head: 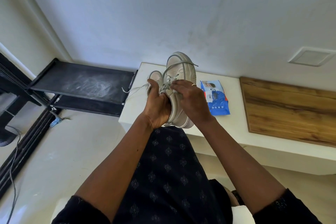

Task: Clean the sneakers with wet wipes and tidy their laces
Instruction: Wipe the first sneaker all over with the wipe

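White tabletop (pixel 234 96) ran along the wall, carrying a blue wipes pack (pixel 217 102) and a second sneaker (pixel 155 76). Above its near edge the left hand (pixel 158 105) gripped the lifted sneaker (pixel 179 78), fingers curled round its collar. The right hand (pixel 190 98) pinched a pale wipe (pixel 175 90) against the sneaker's side, beside the loose laces (pixel 169 80).

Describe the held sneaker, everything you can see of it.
The sneaker is off-white and leather-like, with a thick pale sole. It is held over the white ledge, toe pointing away from the person and heel nearest them. Its grey laces are untied: one end arcs over the toe, another trails left. The left hand grips the heel end from the left. The right hand lies over the lace area with fingers curled; whether it pinches anything cannot be told.
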`<move>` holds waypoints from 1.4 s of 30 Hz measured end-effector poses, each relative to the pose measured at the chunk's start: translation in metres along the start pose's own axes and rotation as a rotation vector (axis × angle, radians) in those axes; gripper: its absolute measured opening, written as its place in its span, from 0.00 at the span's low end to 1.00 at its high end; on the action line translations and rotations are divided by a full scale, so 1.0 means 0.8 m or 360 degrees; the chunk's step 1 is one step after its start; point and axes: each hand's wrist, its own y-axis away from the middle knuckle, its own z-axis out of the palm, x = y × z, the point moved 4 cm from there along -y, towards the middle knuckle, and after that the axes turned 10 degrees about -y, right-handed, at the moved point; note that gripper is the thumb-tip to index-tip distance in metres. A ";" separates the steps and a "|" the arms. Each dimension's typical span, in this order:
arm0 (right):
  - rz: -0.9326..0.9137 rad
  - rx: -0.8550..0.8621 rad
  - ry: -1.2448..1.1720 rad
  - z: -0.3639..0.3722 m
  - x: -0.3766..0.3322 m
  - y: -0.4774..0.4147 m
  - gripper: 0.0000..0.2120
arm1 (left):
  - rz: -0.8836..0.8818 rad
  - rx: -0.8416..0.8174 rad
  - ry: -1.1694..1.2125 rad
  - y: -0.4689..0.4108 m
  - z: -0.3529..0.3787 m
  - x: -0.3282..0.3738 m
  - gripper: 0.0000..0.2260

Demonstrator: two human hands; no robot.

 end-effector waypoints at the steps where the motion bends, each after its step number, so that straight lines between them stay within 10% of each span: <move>1: -0.0013 -0.0010 -0.0010 0.002 -0.003 0.004 0.16 | -0.0001 -0.0002 0.0001 0.001 0.000 0.000 0.43; 42: 0.0203 0.0071 0.0527 -0.005 0.029 -0.022 0.15 | -0.0032 -0.0118 -0.0287 0.002 0.013 -0.007 0.46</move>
